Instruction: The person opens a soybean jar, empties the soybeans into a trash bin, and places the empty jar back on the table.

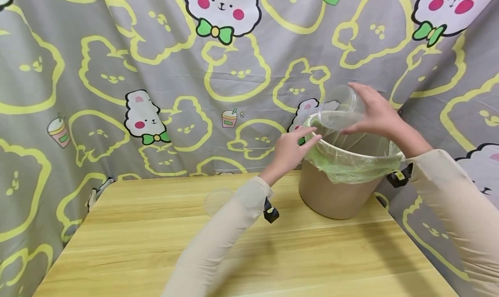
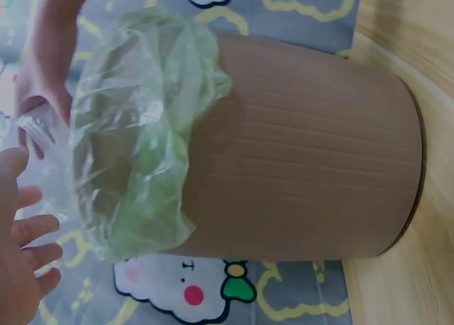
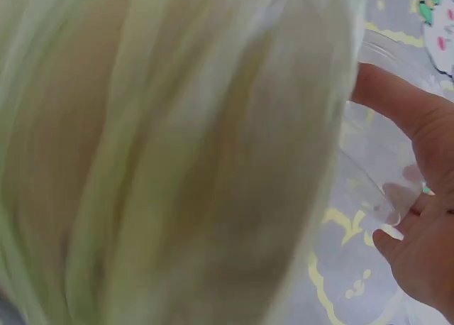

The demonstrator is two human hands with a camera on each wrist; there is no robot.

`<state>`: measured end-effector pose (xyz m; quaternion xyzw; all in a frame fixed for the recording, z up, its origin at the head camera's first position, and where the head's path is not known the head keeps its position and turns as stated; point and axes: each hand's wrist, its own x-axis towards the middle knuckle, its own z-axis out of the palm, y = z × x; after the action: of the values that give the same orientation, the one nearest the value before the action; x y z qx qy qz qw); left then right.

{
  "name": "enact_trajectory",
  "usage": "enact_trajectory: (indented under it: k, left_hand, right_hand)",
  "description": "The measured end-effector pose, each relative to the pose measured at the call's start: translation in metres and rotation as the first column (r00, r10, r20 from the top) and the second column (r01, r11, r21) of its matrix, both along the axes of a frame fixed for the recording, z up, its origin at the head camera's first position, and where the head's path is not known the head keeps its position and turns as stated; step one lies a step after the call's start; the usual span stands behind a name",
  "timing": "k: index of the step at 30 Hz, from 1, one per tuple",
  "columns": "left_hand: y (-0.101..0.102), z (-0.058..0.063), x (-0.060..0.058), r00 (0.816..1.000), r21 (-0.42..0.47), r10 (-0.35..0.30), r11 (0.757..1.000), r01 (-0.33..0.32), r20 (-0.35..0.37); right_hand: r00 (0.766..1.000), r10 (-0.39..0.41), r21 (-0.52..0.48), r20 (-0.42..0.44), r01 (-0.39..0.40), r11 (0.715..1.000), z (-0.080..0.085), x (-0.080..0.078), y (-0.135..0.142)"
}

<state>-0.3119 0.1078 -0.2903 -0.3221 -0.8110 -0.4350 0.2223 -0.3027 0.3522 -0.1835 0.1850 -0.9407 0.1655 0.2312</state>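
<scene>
My right hand [image 1: 375,111] grips a round clear plastic container [image 1: 338,108], tipped on its side above the mouth of a brown trash bin [image 1: 337,197]. In the right wrist view, the thumb and fingers span the container's wall [image 3: 379,155]. A thin green trash bag [image 1: 343,169] lines the bin and folds over its rim. At the bin's left rim is my left hand [image 1: 289,149], fingers spread and holding nothing; whether it touches the bag cannot be told. The left wrist view shows that hand [image 2: 25,247] beside the bag's edge.
A clear round disc, like a lid [image 1: 215,202], lies on the wooden table [image 1: 132,227] by my left sleeve. The bin stands near the table's back right corner. A grey cartoon-print curtain [image 1: 171,80] hangs behind the table and along its right side.
</scene>
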Motion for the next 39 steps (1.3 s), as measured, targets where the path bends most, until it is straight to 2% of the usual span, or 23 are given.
enact_trajectory:
  k: [4,7,10,13,17,21,24,25,28,33,39]
  left_hand:
    - [-0.023,-0.003,0.001,1.000,0.111,0.027,0.993,-0.026,-0.007]
    - [-0.046,-0.008,-0.001,1.000,0.164,0.030,0.986,-0.029,-0.008]
    - [-0.071,-0.016,-0.002,0.999,0.172,0.051,0.984,-0.052,0.008]
    - [-0.094,-0.028,-0.003,0.995,0.137,0.097,0.985,-0.100,0.030]
    - [-0.122,-0.048,0.000,0.986,0.052,0.148,0.987,-0.152,0.078]
    - [-0.145,-0.065,0.004,0.978,-0.045,0.169,0.985,-0.165,0.119]
    - [-0.159,-0.077,0.007,0.978,-0.118,0.168,0.981,-0.154,0.125]
    - [-0.163,-0.081,0.007,0.978,-0.145,0.169,0.978,-0.151,0.121]
    - [-0.172,-0.092,0.008,0.980,-0.207,0.172,0.967,-0.147,0.104]
    - [-0.184,-0.108,0.006,0.982,-0.287,0.178,0.946,-0.151,0.069]
    - [-0.196,-0.124,0.009,0.974,-0.365,0.192,0.921,-0.138,0.117]
  right_hand:
    - [0.999,-0.045,-0.193,-0.006,0.043,0.980,-0.006,0.004,-0.019]
    - [0.998,-0.058,-0.337,-0.003,0.053,0.940,-0.010,0.011,-0.038]
    - [1.000,-0.024,-0.432,-0.008,0.018,0.902,-0.019,0.019,-0.060]
    - [0.999,0.024,-0.480,-0.028,-0.034,0.876,-0.032,0.026,-0.081]
    - [0.994,0.087,-0.514,-0.059,-0.105,0.851,-0.059,0.033,-0.106]
    - [0.981,0.177,-0.553,-0.073,-0.188,0.812,-0.093,0.040,-0.129]
    - [0.970,0.236,-0.570,-0.060,-0.227,0.789,-0.123,0.038,-0.140]
    - [0.967,0.250,-0.572,-0.052,-0.234,0.786,-0.133,0.036,-0.143]
    - [0.971,0.240,-0.566,0.013,-0.191,0.802,-0.167,0.026,-0.146]
    - [0.971,0.220,-0.545,0.090,-0.137,0.827,-0.214,0.014,-0.152]
    - [0.954,0.233,-0.540,0.189,-0.097,0.836,-0.253,0.004,-0.157]
